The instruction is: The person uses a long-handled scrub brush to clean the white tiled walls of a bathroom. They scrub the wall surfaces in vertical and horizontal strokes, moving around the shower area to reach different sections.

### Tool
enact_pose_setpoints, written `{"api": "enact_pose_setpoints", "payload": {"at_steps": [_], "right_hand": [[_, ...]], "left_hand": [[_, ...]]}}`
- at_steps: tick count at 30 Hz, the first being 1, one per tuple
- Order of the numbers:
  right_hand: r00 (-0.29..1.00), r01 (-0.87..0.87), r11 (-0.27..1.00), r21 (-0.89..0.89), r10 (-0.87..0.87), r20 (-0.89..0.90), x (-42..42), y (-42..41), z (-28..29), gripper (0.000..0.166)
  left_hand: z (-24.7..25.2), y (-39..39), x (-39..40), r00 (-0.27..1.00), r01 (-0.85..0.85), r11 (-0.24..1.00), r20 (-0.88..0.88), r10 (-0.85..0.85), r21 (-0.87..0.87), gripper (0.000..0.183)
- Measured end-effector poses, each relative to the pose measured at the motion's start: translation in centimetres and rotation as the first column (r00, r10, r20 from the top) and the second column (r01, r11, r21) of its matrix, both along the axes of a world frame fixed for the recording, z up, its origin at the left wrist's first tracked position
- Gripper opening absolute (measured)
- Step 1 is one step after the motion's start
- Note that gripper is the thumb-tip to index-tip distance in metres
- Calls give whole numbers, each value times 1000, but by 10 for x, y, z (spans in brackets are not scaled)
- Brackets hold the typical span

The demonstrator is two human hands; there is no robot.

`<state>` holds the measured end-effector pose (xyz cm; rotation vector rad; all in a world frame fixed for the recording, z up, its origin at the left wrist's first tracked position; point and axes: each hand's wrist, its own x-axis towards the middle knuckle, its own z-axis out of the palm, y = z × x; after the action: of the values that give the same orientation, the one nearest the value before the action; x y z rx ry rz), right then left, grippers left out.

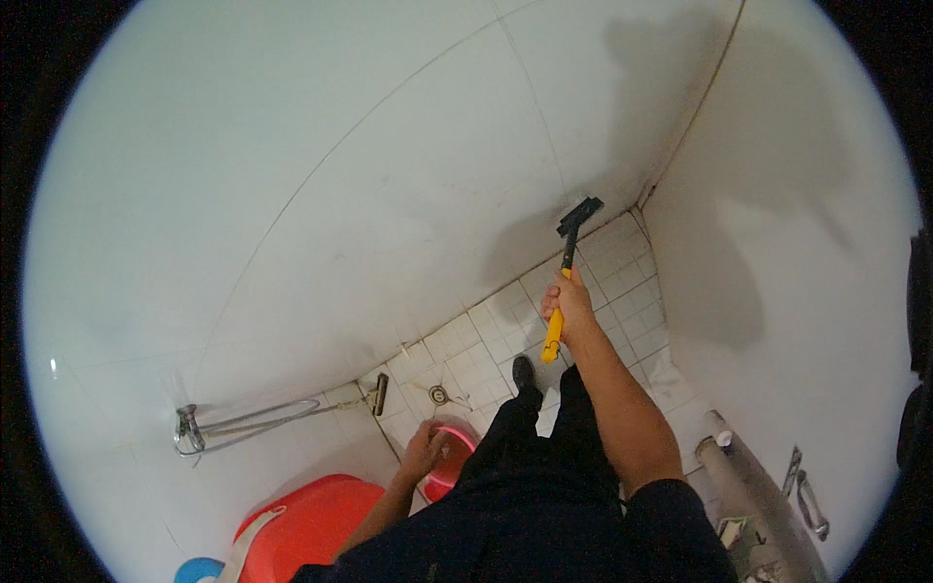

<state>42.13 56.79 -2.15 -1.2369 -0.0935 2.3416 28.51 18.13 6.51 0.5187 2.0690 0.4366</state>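
Note:
My right hand [567,302] is closed around the yellow handle of a black-headed scrubbing tool [579,216], a brush or scraper. Its head lies against the white wall [408,218], low down near the corner. Lower left, my left hand [424,448] is at the rim of a pink bucket [455,452]; its fingers are partly hidden, and the frame does not settle whether they grip the rim.
A floor drain [438,395] lies in the tiled floor [503,328]. To the left are a wall tap with hose [191,430], a squeegee [380,394] and a large red tub [313,521]. Pipes [758,474] run at lower right, beside a metal handle [810,504].

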Motion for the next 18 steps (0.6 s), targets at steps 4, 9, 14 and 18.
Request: {"api": "enact_pose_setpoints", "payload": {"at_steps": [4,9,14,18], "right_hand": [[996,-50,996,77,45,75,-18,-57,75,66],[979,-122,945,305,65,191,-21,-97,91,70],[943,-136,893,430,-17,332,-23,-78,16,70],[898,-262,856,446,46,438,-55,-158,-5,69]], "left_hand": [[11,14,-40,947,175,962,-302,-107,207,29],[49,79,-98,875,257,915,-477,-83,312,32],[68,106,-148,718,499,750,-691,-77,434,31],[53,107,-180,474,702,654,-870,-136,281,30]]}}
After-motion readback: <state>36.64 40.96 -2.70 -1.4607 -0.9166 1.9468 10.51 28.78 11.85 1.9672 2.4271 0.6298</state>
